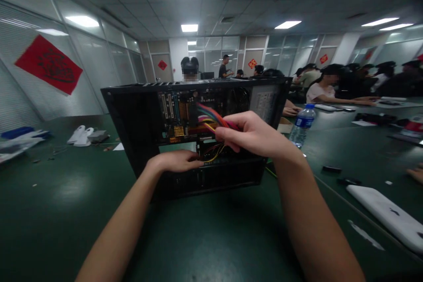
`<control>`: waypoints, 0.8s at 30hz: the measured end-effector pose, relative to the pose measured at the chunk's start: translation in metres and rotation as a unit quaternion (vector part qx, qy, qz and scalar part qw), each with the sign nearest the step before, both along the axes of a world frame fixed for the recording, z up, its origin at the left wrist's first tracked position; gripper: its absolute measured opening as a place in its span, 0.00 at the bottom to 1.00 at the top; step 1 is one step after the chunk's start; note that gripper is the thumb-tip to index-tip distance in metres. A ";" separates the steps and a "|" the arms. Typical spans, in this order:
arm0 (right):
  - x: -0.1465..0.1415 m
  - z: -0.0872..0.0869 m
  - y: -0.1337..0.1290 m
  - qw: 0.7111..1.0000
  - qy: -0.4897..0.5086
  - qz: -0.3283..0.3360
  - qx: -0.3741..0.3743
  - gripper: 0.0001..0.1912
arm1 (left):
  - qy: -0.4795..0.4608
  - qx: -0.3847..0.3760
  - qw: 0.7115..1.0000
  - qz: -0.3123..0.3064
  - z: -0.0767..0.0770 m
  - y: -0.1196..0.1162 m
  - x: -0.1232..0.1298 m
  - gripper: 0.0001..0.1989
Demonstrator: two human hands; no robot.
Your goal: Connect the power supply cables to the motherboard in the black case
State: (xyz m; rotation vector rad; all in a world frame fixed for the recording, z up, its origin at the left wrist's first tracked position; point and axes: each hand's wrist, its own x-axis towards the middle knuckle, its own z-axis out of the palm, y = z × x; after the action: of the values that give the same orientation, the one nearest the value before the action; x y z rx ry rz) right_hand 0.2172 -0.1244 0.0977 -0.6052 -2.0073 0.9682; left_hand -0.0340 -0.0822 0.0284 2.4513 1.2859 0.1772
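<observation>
Green tabletop bears an open computer case; before it, the person's right hand pinches a cable bundle; the left hand's hold is unclear. Hard tugging could strain wires.

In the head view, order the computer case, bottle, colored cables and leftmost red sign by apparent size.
1. Computer case
2. Leftmost red sign
3. Bottle and colored cables: too close to rank; right hand partly hides the cables.

One computer case, the wearer's two hands, one blue-capped bottle
</observation>
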 end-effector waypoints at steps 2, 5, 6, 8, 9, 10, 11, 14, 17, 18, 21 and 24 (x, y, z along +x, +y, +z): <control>0.001 0.000 -0.002 0.999 -0.035 0.026 -0.005 0.19 | 0.023 -0.035 0.999 -0.021 -0.008 0.006 0.004 0.24; 0.003 0.001 0.000 0.998 -0.037 0.042 -0.010 0.17 | -0.046 0.018 0.999 0.003 -0.008 0.012 0.004 0.22; 0.004 0.001 0.000 0.998 -0.034 0.046 -0.014 0.16 | -0.093 0.041 0.995 0.017 -0.006 0.013 0.004 0.21; 0.009 0.003 0.001 0.998 -0.028 0.059 -0.018 0.17 | -0.199 0.036 0.979 0.036 -0.002 0.012 0.006 0.21; 0.012 0.003 0.001 0.997 -0.021 0.066 -0.017 0.17 | -0.247 0.005 0.968 0.043 0.000 0.011 0.008 0.23; 0.015 0.004 0.000 0.997 -0.012 0.073 -0.012 0.17 | -0.290 -0.036 0.955 0.047 0.000 0.010 0.010 0.25; 0.018 0.004 0.000 0.997 0.003 0.077 -0.005 0.17 | -0.326 -0.077 0.941 0.051 0.000 0.008 0.013 0.27; 0.024 0.004 -0.005 0.995 0.068 0.066 0.027 0.15 | -0.374 -0.143 0.914 0.058 -0.007 0.007 0.021 0.31; 0.026 0.005 -0.008 0.989 0.129 0.038 0.054 0.14 | -0.301 -0.101 0.947 0.052 -0.017 0.011 0.025 0.28; 0.026 0.005 -0.009 0.987 0.144 0.030 0.060 0.14 | -0.262 -0.092 0.960 0.043 -0.020 0.013 0.026 0.27; 0.027 0.006 -0.008 0.981 0.180 0.017 0.069 0.15 | -0.242 -0.121 0.962 0.018 -0.017 0.016 0.025 0.26; 0.032 0.005 -0.002 0.983 0.174 0.028 0.056 0.16 | -0.382 -0.133 0.912 0.061 0.004 0.008 0.018 0.24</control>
State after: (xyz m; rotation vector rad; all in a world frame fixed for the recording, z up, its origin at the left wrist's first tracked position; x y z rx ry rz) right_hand 0.2489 -0.1264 0.1024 -0.2950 -1.7573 0.9165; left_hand -0.0160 -0.0738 0.0325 1.7688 1.0057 0.8394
